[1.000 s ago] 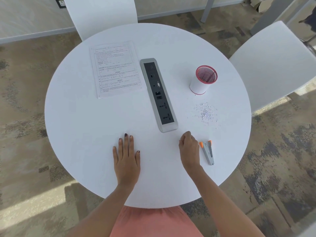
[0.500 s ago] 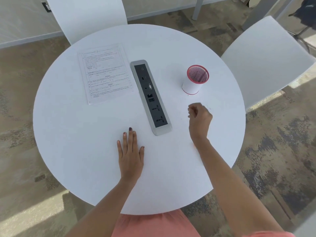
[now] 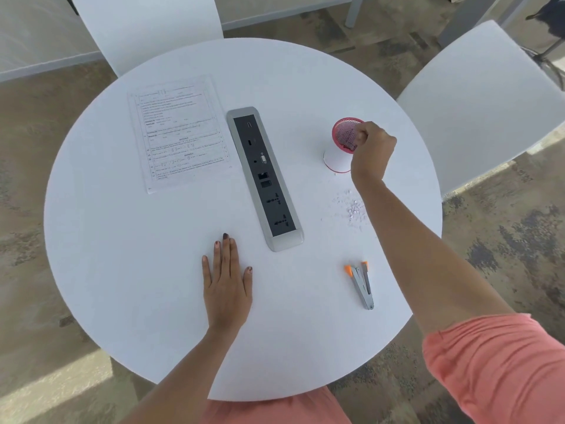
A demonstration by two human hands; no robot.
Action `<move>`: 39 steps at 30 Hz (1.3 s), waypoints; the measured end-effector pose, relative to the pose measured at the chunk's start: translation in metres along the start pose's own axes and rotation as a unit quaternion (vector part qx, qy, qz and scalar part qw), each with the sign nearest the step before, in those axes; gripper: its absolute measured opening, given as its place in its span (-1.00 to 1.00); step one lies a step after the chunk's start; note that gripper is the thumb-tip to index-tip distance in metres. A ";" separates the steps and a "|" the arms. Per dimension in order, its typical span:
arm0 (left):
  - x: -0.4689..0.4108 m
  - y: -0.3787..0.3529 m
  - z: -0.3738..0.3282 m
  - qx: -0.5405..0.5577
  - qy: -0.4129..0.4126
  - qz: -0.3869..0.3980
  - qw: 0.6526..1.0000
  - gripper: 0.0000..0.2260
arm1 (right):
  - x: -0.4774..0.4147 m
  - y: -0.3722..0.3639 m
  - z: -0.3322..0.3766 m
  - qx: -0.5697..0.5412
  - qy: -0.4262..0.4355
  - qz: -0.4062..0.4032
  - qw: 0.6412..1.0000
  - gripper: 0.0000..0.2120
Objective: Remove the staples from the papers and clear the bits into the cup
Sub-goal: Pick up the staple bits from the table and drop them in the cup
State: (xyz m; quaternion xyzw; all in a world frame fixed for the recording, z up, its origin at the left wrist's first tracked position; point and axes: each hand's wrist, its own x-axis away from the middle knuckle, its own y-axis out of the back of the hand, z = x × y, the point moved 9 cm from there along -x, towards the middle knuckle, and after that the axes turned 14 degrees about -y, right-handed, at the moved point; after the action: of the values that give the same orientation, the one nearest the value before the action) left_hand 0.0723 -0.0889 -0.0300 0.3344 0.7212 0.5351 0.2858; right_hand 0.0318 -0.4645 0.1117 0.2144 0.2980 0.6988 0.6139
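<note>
Hovering over the cup's [image 3: 344, 142] rim, the right hand [image 3: 371, 148] is closed, fingertips pinched; left hand [image 3: 227, 280] lies open, flat

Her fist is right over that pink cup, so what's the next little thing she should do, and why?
Probably open the fingers and let whatever they pinch drop in. The right hand is closed at the rim of the cup, though what it holds is hidden. After that, a scatter of bits remains on the table to collect.
</note>
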 end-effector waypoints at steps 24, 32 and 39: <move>-0.001 0.003 0.000 0.012 -0.001 -0.015 1.000 -0.48 | 0.305 -0.026 -0.082 0.083 0.293 0.257 0.917 -0.51; -0.001 0.001 0.006 0.037 -0.015 -0.037 0.999 -0.54 | 0.358 -0.037 -0.103 0.235 0.411 0.342 0.811 -0.48; 0.000 0.002 0.004 0.036 -0.014 -0.046 0.998 -0.54 | 0.292 -0.036 -0.112 0.280 0.240 0.258 0.893 -0.37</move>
State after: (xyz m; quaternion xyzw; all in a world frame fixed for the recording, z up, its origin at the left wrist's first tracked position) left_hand 0.0756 -0.0862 -0.0288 0.3183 0.7506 0.4901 0.3083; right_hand -0.0616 -0.1915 -0.0144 0.2729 0.5538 0.7502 0.2366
